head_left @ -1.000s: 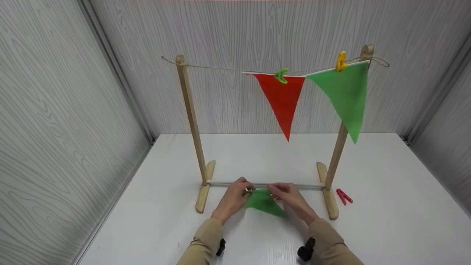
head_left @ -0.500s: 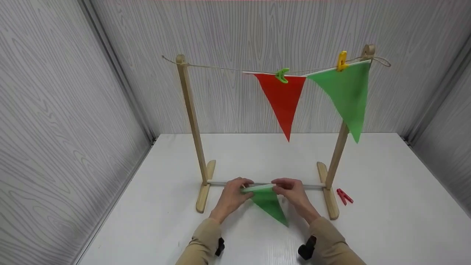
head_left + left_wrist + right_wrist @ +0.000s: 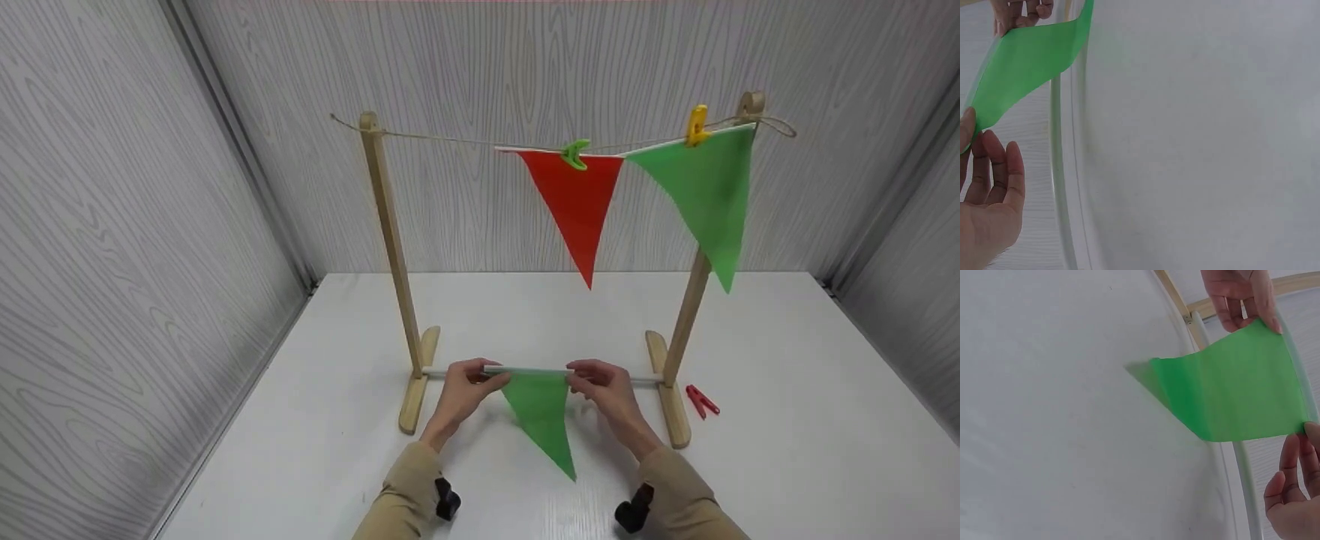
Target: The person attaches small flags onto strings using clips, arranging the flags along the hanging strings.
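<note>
A green triangular pennant (image 3: 541,409) with a white top edge hangs point down between my two hands, low over the table. My left hand (image 3: 463,390) pinches its top left corner between thumb and fingers. At the top right corner my right hand (image 3: 606,384) pinches the same edge. Both wrist views show the green cloth (image 3: 1030,59) stretched between the thumbs, its lower tip bending toward the table. Behind the hands runs the light crossbar (image 3: 645,379) of a wooden stand.
The stand's left post (image 3: 391,232) and right post (image 3: 686,319) carry a string (image 3: 442,138). On it hang a red pennant (image 3: 574,199) under a green clip (image 3: 575,154) and a green pennant (image 3: 709,195) under a yellow clip (image 3: 697,126). A red clothespin (image 3: 702,402) lies right of the stand.
My hands have moved apart and spread the green pennant. Its white edge is now level, and its tip hangs lower toward the front. The stand and the hung pennants look the same.
</note>
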The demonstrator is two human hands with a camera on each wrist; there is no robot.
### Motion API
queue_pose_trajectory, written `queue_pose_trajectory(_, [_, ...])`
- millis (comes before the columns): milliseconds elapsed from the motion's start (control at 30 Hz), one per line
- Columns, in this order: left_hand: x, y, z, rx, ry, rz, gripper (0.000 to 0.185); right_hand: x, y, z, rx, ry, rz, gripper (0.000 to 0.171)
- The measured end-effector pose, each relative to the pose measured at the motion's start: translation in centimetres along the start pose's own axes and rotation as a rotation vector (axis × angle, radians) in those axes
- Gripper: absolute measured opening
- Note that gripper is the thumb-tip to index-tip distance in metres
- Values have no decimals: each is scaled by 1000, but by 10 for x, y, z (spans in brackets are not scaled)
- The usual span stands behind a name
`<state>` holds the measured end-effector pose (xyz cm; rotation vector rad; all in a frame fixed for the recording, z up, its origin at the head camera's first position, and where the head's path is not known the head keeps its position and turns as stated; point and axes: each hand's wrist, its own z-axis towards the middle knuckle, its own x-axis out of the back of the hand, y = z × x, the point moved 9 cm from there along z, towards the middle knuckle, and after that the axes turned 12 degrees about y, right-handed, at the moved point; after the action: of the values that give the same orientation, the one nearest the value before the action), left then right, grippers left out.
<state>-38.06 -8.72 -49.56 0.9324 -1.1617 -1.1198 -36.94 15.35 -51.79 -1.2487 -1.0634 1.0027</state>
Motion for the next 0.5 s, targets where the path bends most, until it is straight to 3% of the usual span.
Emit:
queue_pose_trajectory(200, [5,-5,2,63,44,-112,26,23,-3,-5,15,64,26,33])
queue_pose_trajectory(500, [15,-12,6,110,128,-231,31,92,-6,-12,40,245,-34,35])
